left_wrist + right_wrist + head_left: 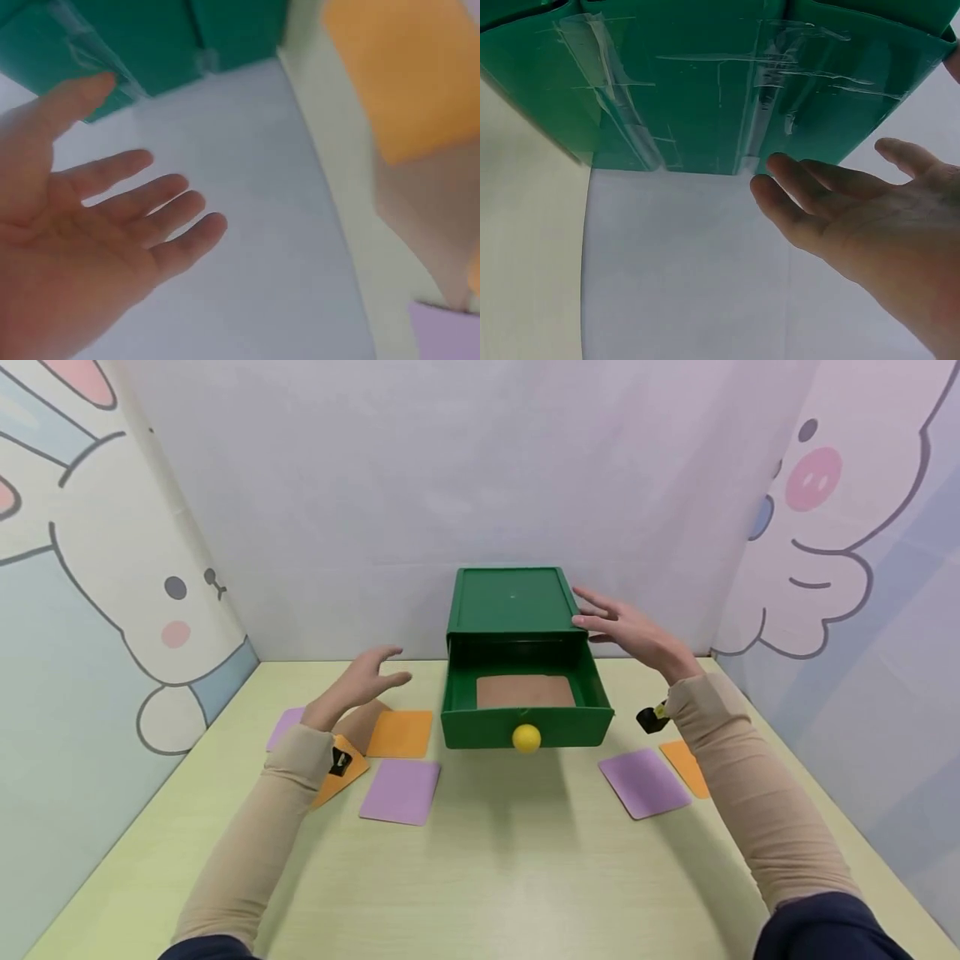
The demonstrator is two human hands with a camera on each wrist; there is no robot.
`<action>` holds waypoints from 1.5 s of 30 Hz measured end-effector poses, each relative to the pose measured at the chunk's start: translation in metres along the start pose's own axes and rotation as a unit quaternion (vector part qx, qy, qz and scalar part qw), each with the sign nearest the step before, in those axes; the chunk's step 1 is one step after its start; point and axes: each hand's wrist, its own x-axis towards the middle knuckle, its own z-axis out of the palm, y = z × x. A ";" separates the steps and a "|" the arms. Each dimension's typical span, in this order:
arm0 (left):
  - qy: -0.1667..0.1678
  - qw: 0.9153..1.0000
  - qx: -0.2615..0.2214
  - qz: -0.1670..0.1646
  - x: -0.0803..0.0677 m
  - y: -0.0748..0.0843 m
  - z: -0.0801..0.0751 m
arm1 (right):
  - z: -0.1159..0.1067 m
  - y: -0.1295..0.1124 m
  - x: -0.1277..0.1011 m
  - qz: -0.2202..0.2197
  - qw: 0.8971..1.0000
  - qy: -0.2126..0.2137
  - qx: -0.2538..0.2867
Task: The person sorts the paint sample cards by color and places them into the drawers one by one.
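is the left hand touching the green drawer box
Apart. The head view shows the left hand open in the air, with bare table and wall between its fingertips and the green drawer box.

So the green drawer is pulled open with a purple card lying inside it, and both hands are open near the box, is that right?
Not quite. The card inside the open green drawer is brown, not purple, as the head view shows. The rest holds: the left hand and right hand are both open near the box.

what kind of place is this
Probably a small tabletop booth staged for recording hand work: a pale table, cartoon animal wall panels, and a green drawer box among coloured cards.
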 end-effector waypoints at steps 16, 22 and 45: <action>-0.143 0.980 0.089 -0.106 -0.032 -0.061 0.020 | 0.002 0.002 0.003 -0.011 0.998 -0.032 0.043; -0.143 0.982 0.074 -0.104 -0.029 -0.063 0.027 | 0.003 0.001 0.002 -0.007 0.998 -0.037 0.056; -0.150 0.972 0.103 -0.152 -0.031 -0.060 0.023 | 0.002 -0.001 0.000 -0.013 0.998 -0.041 0.048</action>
